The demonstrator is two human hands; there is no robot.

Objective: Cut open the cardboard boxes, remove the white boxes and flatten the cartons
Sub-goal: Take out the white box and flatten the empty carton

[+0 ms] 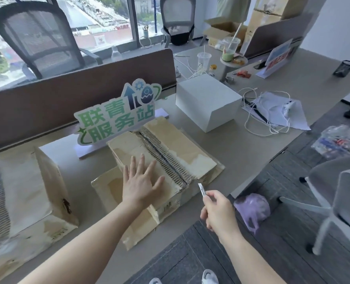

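— Where's the carton?

— I see the cardboard box (161, 160) at the frame's centre, on the desk (252, 148), its taped seam running from 11 to 5 o'clock. My left hand (142, 182) lies flat on its top, fingers spread straight.

— And the right?

— My right hand (219, 210), at 4 o'clock from the box, pinches a small blade (202, 189), tip just beside the seam's near end.

— Around it?

— A white box (206, 103) at 1 o'clock, a green sign (116, 115) at 11, a second carton (26, 193) at 9, apart.
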